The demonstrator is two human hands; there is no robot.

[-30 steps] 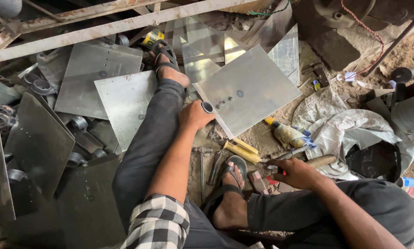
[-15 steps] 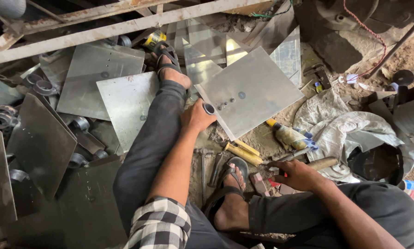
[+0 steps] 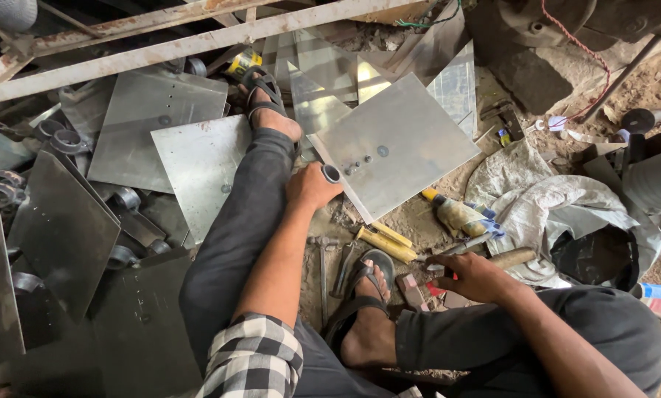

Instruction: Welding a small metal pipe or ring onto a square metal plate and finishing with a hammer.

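I sit on the ground with both legs out. My left hand (image 3: 312, 188) pinches a short metal ring (image 3: 331, 174) against the near corner of a square steel plate (image 3: 404, 140), which has small holes and lies tilted on other sheets. My right hand (image 3: 472, 276) rests low by my right knee. Its fingers curl around a small red object (image 3: 437, 289) among tools on the dirt. My left foot in a sandal (image 3: 265, 103) rests on another steel sheet (image 3: 198, 173).
A yellow-handled tool (image 3: 385, 243), a hammer (image 3: 323, 258), a wooden-handled tool (image 3: 511, 258) and a plastic bottle (image 3: 459, 215) lie between my legs and the plate. Steel sheets and rings (image 3: 58, 140) pile up at the left. A rusty bar (image 3: 161, 51) crosses the top. Crumpled bags (image 3: 566, 214) lie at the right.
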